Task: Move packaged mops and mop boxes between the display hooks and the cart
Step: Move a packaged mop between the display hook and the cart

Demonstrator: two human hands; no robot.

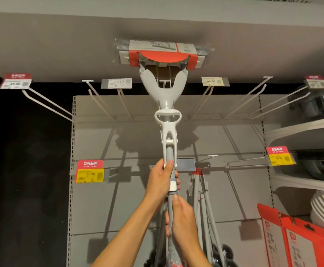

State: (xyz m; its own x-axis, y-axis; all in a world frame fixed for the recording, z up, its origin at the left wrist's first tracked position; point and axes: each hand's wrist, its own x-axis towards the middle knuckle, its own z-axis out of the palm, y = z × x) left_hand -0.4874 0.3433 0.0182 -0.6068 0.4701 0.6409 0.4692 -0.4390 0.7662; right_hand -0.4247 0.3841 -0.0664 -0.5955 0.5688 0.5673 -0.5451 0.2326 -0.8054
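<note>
Both hands wrap the packaged mop's (167,105) handle: right hand (182,218) gripping low, left hand (161,180) gripping just above. Its head points to twelve o'clock, above the top display hooks (205,101). Best to keep the pole steady while aligning the hang hole.

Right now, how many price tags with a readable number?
4: far-left tag reads 49.90, white tag 59.50, white tag 44.90, yellow tag 49.90. Two more at the right are too blurred to read.
</note>
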